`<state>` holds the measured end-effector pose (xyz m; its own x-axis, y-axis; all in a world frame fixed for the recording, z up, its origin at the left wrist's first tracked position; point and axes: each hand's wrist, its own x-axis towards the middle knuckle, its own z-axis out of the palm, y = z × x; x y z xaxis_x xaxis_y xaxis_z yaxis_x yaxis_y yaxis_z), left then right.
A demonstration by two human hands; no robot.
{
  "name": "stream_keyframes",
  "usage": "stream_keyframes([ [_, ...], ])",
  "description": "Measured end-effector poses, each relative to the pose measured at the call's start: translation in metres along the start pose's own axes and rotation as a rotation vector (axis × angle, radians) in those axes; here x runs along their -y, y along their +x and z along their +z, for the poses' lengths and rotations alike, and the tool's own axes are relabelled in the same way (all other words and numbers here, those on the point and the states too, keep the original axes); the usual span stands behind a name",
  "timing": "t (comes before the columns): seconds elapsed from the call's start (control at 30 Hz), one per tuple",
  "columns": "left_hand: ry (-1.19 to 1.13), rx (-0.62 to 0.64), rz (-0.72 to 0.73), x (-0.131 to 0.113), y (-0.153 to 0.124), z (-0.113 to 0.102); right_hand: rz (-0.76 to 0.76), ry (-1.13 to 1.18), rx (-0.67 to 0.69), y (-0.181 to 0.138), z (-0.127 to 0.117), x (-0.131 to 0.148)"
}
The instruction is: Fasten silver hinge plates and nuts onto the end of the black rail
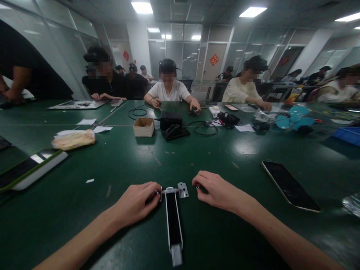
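- At six o'clock, my left fingers [152,186] pinch the crosspiece [170,191] of a metal-framed bar [174,221].
- At its two o'clock, my right fingers [203,196] pinch a small metal part [198,187].
- Apparent fitting step; alignment needed next.

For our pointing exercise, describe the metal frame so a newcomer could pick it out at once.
On the green table, look between the left hand and right hand in the foreground. A narrow, pale-rimmed metal frame lies there, black inside. Unlike the wider phone farther right, it has a holed plate at its far end.
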<state>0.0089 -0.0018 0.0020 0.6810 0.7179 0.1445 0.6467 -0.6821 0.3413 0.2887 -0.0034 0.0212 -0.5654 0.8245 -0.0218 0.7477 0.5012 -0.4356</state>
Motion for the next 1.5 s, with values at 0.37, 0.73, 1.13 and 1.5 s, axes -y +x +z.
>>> stream_keyframes([
  [0.37,0.007,-0.019,0.007,0.003,-0.001,0.005,-0.097,0.306,-0.213,0.013,0.032,0.018],
  [0.73,0.021,0.006,-0.009,-0.005,-0.001,-0.001,-0.067,0.302,-0.214,0.013,0.041,0.012],
  [1.13,0.002,0.007,-0.014,-0.004,-0.003,0.001,-0.085,0.291,-0.225,0.014,0.041,0.013],
  [1.5,0.033,-0.017,0.006,-0.005,-0.002,0.0,-0.053,0.255,-0.239,0.015,0.041,0.015],
])
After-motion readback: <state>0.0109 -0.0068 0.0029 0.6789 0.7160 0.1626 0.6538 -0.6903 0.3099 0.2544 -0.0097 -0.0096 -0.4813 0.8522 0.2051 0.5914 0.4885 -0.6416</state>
